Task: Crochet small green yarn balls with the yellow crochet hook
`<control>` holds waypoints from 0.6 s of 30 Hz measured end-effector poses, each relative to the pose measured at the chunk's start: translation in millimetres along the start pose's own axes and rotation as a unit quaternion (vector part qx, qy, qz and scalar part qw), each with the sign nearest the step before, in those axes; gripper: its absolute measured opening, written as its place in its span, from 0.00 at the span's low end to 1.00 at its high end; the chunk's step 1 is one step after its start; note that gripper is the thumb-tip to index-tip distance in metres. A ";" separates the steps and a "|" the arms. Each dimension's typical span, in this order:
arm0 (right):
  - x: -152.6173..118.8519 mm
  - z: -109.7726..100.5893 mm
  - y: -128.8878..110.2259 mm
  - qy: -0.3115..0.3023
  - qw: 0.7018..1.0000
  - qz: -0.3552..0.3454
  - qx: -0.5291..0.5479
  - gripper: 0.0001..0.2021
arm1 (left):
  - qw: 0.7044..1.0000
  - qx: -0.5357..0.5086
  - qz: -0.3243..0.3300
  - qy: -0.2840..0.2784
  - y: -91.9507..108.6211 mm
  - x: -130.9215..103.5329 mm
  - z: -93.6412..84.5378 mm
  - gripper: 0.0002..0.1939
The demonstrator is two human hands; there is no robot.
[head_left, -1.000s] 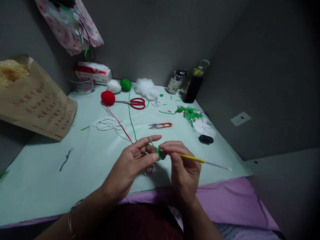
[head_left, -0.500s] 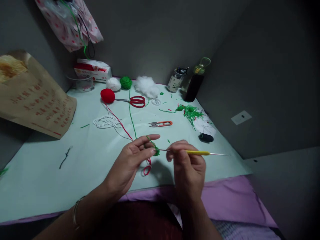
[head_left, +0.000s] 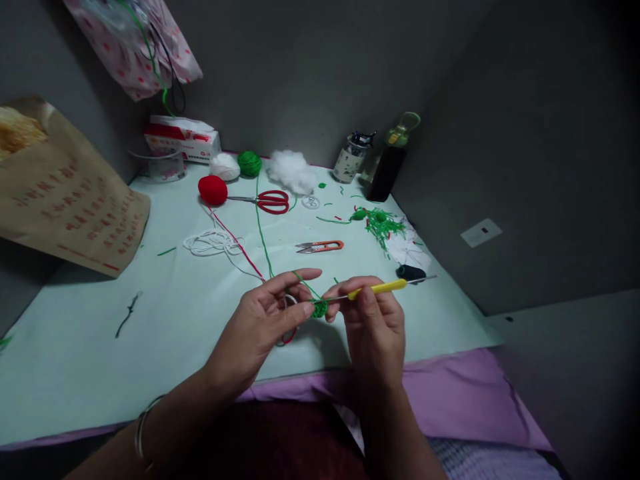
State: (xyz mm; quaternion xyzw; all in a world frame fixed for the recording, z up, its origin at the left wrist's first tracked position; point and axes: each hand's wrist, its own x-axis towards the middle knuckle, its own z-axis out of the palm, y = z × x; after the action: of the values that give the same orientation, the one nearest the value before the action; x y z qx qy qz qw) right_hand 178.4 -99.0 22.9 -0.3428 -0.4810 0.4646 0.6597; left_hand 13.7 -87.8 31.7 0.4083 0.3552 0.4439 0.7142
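Note:
Between thumb and fingers, my left hand point(head_left: 255, 323) pinches a small green crocheted piece point(head_left: 320, 309). Green yarn point(head_left: 262, 233) runs over its raised index finger, and red and white strands hang beneath that hand. My right hand point(head_left: 375, 327) grips a crochet hook with a yellow handle point(head_left: 383, 289). The metal tip of the hook meets the green piece, and its far end points right and slightly up. Both hands are close together above the table's front part.
On the table point(head_left: 190, 360) lie red scissors point(head_left: 273, 202), orange snips point(head_left: 323, 247), a red yarn ball point(head_left: 213, 191), white stuffing point(head_left: 291, 172) and green scraps point(head_left: 384, 227). A paper bag point(head_left: 75, 200) stands left; a bottle point(head_left: 389, 163) stands at the back right.
My right hand has moved slightly left, closer to my left hand. The hook has tilted, its far end now higher. More of the green piece shows between the hands.

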 end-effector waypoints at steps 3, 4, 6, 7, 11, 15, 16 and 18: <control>-1.9 -1.1 -3.4 -0.002 1.000 -0.007 -0.026 0.10 | 1.000 0.007 0.001 -0.001 0.6 -0.1 -0.5 0.18; -3.4 -1.3 -4.6 -0.002 0.999 -0.015 -0.039 0.10 | 1.000 0.011 0.002 -0.001 0.8 0.0 -0.8 0.18; -6.7 -1.1 -6.8 0.000 0.996 -0.046 -0.081 0.10 | 1.000 0.021 0.005 0.002 1.5 0.1 -1.3 0.19; -8.4 -0.8 -7.7 -0.002 0.991 -0.068 -0.113 0.11 | 1.000 0.028 0.006 0.006 2.1 0.1 -1.3 0.19; -12.8 -0.7 -6.0 -0.043 0.941 -0.206 -0.267 0.13 | 0.994 0.094 0.039 0.051 4.4 -1.1 1.2 0.19; -15.6 -4.4 3.7 -0.080 0.849 -0.330 -0.405 0.15 | 0.990 0.100 0.062 0.075 2.9 -2.6 5.2 0.24; -16.3 -5.3 5.7 -0.080 0.824 -0.348 -0.440 0.17 | 0.995 0.067 0.046 0.062 2.2 -2.5 5.5 0.26; -17.3 -5.9 7.7 -0.076 0.798 -0.363 -0.475 0.20 | 0.999 -0.027 -0.013 0.021 1.5 -1.1 4.9 0.28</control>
State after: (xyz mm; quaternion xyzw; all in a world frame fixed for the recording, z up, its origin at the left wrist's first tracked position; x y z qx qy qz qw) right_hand 180.1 -112.7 8.7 -0.3768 -0.7789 -0.0712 0.4962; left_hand 17.1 -89.6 35.3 0.3747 0.3629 0.4525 0.7233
